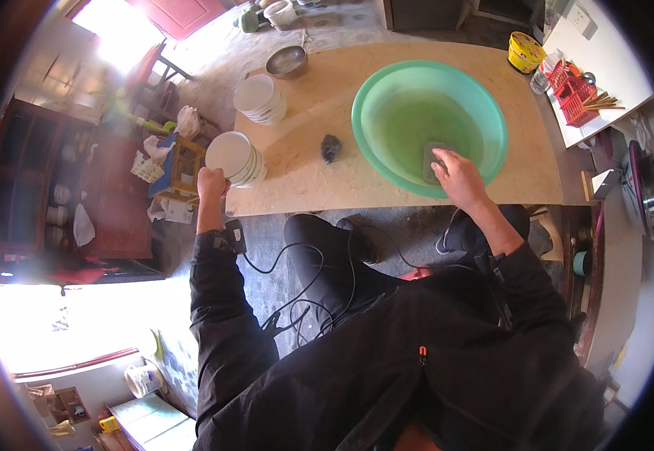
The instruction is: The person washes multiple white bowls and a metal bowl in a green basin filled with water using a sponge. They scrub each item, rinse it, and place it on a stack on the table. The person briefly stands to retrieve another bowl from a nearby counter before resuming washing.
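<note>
My left hand [211, 183] is curled against the near rim of a stack of white bowls [232, 155] at the table's left end. Its fingertips are partly hidden, but it appears to grip the top bowl. My right hand [459, 177] reaches over the near rim of a large green plastic basin [365, 135] and holds a grey scrubbing pad or cloth [429, 163] against the inner wall. Greenish-looking water [434, 121] lies in the basin. Between bowls and basin rests a dark steel-wool scourer [331, 149].
Behind the first stack stand more white bowls [259, 98] and a metal bowl [287, 61] on the wooden table [315, 191]. At right are a yellow tub [526, 52], a plastic bottle [545, 71] and a red utensil basket [572, 96]. A black cable [321, 265] hangs near my legs.
</note>
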`<state>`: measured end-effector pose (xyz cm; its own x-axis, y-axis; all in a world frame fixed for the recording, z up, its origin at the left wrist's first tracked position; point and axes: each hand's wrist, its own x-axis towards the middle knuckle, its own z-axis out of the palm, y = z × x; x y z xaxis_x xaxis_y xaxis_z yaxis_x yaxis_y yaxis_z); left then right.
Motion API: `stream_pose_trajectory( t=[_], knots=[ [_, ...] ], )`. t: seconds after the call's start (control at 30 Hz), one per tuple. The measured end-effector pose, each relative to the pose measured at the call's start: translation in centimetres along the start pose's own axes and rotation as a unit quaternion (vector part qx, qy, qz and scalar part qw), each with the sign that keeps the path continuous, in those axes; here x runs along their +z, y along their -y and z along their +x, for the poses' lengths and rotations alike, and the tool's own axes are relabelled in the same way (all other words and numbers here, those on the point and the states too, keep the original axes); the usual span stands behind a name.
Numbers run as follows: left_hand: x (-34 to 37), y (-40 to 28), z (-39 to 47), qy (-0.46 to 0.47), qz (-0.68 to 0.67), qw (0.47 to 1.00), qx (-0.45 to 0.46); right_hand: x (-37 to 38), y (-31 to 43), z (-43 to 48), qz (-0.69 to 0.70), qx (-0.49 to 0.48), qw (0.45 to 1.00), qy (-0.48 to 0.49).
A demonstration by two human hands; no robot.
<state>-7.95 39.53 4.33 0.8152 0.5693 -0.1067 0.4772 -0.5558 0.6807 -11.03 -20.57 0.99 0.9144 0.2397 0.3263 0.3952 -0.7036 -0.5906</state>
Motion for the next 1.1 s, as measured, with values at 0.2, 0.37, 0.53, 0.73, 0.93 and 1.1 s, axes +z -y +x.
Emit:
stream_pose_trajectory(
  t=[0.2,0.37,0.53,0.73,0.93,1.1],
  knots=[
    [1.2,4.2,2.5,0.052,-0.056,0.997,-0.030,0.4,-0.6,-0.4,-0.032,0.025,0.999,-0.005],
    [-0.1,8.3,4.4,0.045,-0.125,0.987,-0.096,0.9,0.8,0.2,-0.037,0.014,0.999,-0.018],
    [1.4,4.0,-0.1,0.140,-0.242,0.955,-0.096,0.5,0.4,-0.6,-0.068,0.016,0.997,-0.045],
    [0.6,6.1,-0.3,0.178,-0.258,0.950,0.001,1.0,0.8,-0.5,-0.066,-0.003,0.996,-0.060],
    [2.0,5.5,2.1,0.078,-0.161,0.982,-0.057,0.8,0.8,-0.7,-0.073,-0.006,0.995,-0.068],
    [2.4,5.9,4.4,0.010,-0.043,0.997,-0.060,0.8,1.0,-0.6,-0.072,-0.015,0.994,-0.075]
  ],
)
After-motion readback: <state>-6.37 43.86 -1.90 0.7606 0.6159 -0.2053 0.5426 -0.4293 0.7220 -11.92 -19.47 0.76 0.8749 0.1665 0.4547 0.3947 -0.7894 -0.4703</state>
